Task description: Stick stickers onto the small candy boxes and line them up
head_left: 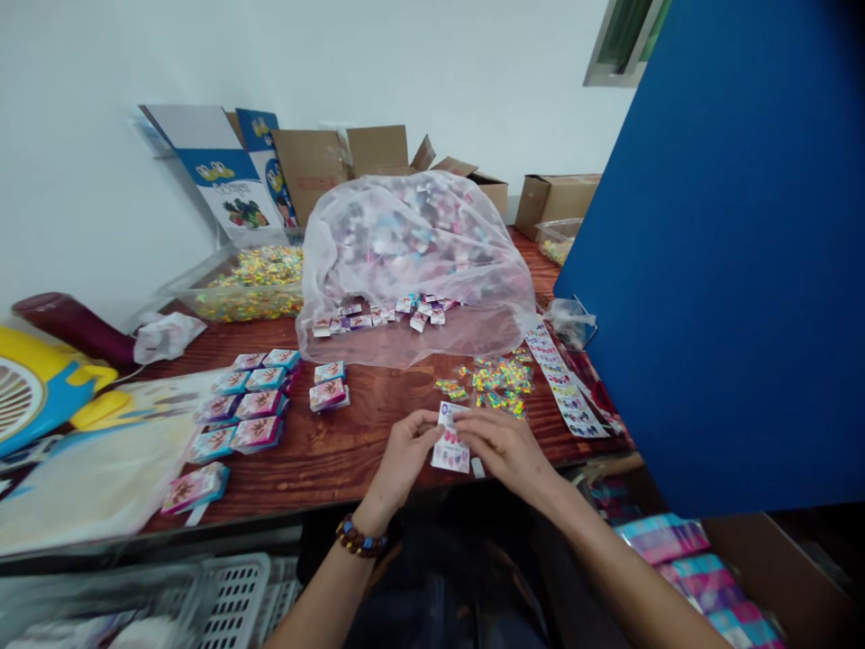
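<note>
A small white sticker card with rows of pink nail-shaped prints sits upright near the table's front edge. My left hand pinches its left side between thumb and fingers. My right hand has its fingers closed on the upper right of the same card; its thumb is mostly hidden. Just beyond lies a pile of small clear packets with yellow, green and orange bits. Sheets of similar stickers lie to the right. On the left, small pink and blue boxes stand in rows, and a short stack is nearer the middle.
A translucent bag full of small boxes fills the back. A clear bin of colourful packets stands at back left, near a yellow and blue fan. A blue panel blocks the right. Packed boxes sit below it.
</note>
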Motion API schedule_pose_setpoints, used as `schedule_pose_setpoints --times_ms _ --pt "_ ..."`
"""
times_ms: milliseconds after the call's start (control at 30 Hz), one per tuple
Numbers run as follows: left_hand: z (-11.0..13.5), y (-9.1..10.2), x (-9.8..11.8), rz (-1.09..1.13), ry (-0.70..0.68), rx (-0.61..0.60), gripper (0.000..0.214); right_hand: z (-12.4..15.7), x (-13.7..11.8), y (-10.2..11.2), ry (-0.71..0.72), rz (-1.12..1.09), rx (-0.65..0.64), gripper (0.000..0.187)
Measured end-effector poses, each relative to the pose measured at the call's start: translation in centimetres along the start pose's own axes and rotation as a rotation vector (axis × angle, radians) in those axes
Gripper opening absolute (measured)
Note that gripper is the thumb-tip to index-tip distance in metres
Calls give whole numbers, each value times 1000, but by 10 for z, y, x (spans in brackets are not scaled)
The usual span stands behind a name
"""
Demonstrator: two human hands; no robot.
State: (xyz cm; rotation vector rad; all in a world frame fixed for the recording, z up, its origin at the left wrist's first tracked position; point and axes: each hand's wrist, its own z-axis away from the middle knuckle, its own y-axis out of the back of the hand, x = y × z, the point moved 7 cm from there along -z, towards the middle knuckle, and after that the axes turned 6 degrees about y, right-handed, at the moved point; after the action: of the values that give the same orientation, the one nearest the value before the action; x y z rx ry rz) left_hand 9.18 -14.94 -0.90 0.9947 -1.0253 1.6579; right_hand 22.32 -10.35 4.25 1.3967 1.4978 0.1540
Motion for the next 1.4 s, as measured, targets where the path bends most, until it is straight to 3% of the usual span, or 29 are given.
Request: schedule_pose_setpoints --times_ms 67,167,267,433,567,667,733,833,1033,1167,1267,1333,1400 --pt "1 -2 2 -67 -46 -41 19 2 20 6 -151 -102 125 26" --pt "3 -6 5 -152 -108 -91 19 2 44 -1 -327 -314 97 19" --pt "2 -3 -1 -190 -90 -57 19 -2 48 -4 -337 -401 102 15" --pt "-2 7 -27 -110 106 13 20 -2 42 -7 -328 -420 154 15" --pt "0 10 -28 -15 76 80 20 8 44 -34 -456 -684 28 17" --pt "3 6 -24 20 36 57 20 16 50 -43 -508 -687 50 18" --pt "5 2 -20 28 10 24 20 18 53 -40 -475 -553 105 17" --pt "8 -2 -19 58 5 3 25 22 52 -38 -451 -401 88 14" --pt "6 -12 -40 64 145 8 28 30 44 -30 -459 -231 93 17" --pt "6 -16 -44 37 157 -15 28 37 47 -28 -507 -402 6 18" --pt "6 -9 -42 41 152 15 28 42 67 -6 -534 -531 76 20" --pt "5 -2 -41 64 140 43 27 51 89 18 -582 -510 206 22" --pt "4 2 -42 86 127 54 26 61 108 33 -633 -444 254 23"
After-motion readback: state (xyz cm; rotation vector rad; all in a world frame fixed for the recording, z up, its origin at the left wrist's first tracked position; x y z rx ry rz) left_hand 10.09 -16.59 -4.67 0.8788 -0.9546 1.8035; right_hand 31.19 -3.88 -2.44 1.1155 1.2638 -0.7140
